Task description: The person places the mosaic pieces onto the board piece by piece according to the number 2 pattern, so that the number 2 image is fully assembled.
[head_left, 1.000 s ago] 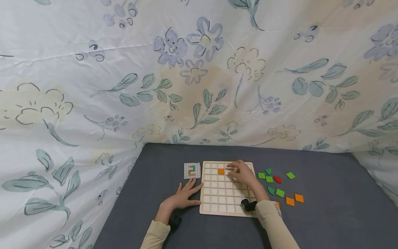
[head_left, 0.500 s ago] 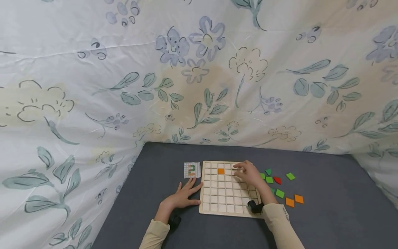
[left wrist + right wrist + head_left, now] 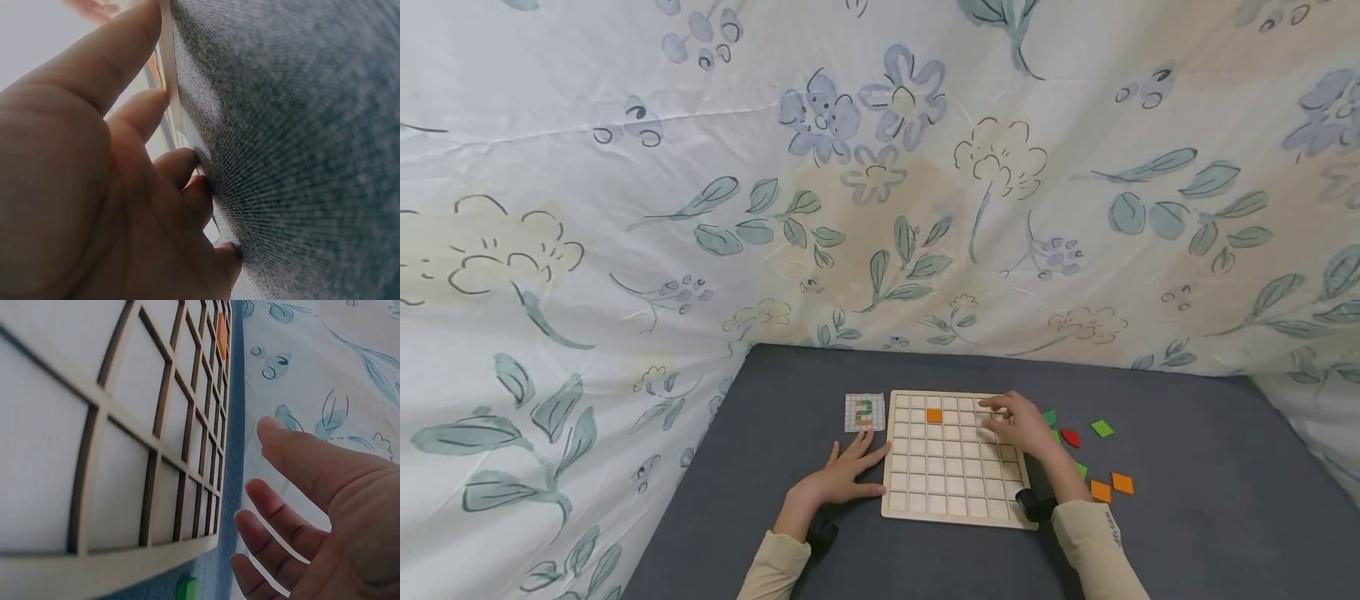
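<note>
A pale wooden grid board [image 3: 955, 467] lies on the dark cloth, with one orange square tile [image 3: 934, 415] in a cell of its upper rows. My left hand [image 3: 841, 480] has its fingers spread flat at the board's left edge; in the left wrist view the thumb and index fingertip touch the rim. Over the board's upper right part is my right hand [image 3: 1024, 425]. Its fingers are loosely bent and apart, and the right wrist view shows nothing between them. A small pattern card [image 3: 864, 412] with coloured squares sits left of the board, just above the left fingertips.
Right of the board lie loose tiles: a red one [image 3: 1071, 438], a green square [image 3: 1102, 428] and orange squares [image 3: 1122, 483]. The right hand and forearm partly cover other green ones. Behind the dark table surface [image 3: 1195, 500] hangs a floral curtain [image 3: 880, 233].
My right hand has moved rightward across the board, away from the orange tile, and now covers some green tiles. The left hand and the board stay where they were.
</note>
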`<state>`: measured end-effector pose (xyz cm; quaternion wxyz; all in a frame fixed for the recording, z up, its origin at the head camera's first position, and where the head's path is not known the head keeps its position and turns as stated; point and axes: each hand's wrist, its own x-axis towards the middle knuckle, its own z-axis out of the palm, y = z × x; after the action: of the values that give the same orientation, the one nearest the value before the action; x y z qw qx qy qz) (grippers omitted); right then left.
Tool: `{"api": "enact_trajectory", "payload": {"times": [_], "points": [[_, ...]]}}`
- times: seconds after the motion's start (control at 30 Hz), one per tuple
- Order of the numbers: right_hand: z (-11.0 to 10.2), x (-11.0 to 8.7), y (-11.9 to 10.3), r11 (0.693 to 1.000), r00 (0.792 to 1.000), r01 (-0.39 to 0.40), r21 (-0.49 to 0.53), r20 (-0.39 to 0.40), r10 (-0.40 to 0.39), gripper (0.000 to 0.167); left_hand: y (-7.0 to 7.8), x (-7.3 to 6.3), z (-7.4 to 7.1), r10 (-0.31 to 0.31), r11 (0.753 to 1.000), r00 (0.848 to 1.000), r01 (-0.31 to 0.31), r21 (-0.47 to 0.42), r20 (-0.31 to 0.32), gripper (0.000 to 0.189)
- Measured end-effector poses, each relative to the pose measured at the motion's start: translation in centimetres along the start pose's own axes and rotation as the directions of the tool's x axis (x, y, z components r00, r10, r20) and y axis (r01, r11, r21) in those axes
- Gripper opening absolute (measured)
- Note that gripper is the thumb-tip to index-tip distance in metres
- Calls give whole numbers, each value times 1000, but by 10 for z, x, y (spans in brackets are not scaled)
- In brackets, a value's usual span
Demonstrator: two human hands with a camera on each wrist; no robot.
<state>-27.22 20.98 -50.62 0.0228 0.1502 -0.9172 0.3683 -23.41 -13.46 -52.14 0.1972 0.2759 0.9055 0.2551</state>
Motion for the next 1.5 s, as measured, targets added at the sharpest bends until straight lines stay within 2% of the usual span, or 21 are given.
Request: {"api": "enact_trajectory", "payload": {"times": [0.17,0.47,0.87,1.5], "points": [[-6,-3,5,1000,1000,11,-1,2,-11,33,0,0,-1,-4,1000,1000,4,-9,5,71],[-16,-14,16,995,1000,-1,-99,-23,-1,33,1,0,0,-1,1000,1000,1,-17,6,71],[-26,-23,24,989,996,-78,-127,-48,72,36,2,0,0,-15,1000,1000,15,-5,4,71],[-35,-35,42,978,996,-83,-189,-57,74,36,2,-1,0,-24,1000,1000,24,-7,11,72]]}}
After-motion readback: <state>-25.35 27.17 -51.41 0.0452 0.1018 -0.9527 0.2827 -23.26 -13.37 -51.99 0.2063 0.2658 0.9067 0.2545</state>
